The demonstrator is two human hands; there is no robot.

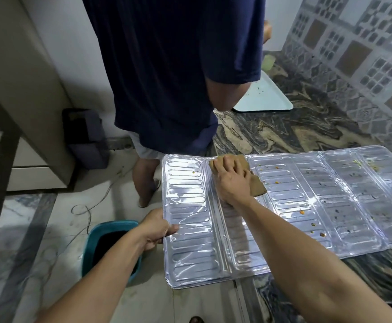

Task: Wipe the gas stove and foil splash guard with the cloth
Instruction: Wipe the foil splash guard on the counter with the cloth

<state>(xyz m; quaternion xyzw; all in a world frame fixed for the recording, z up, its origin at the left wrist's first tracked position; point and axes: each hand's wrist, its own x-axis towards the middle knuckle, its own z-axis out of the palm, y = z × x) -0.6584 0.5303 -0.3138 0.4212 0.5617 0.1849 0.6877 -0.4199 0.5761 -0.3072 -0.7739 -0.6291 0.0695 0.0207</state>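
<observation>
The silver foil splash guard [283,206] lies flat across the marbled counter, its left panel hanging over the counter edge. Orange and dark food specks dot its middle and right panels. My left hand [157,229] grips the guard's left edge, thumb on top. My right hand [232,180] presses a brown cloth [256,183] flat on the foil near its far edge, fingers spread over it. No gas stove is in view.
Another person in a dark blue shirt [171,73] stands close at the far side of the counter's corner. A teal bucket [111,248] sits on the floor below my left arm. A pale tray [265,96] rests on the counter [295,129] behind. Cables trail on the floor.
</observation>
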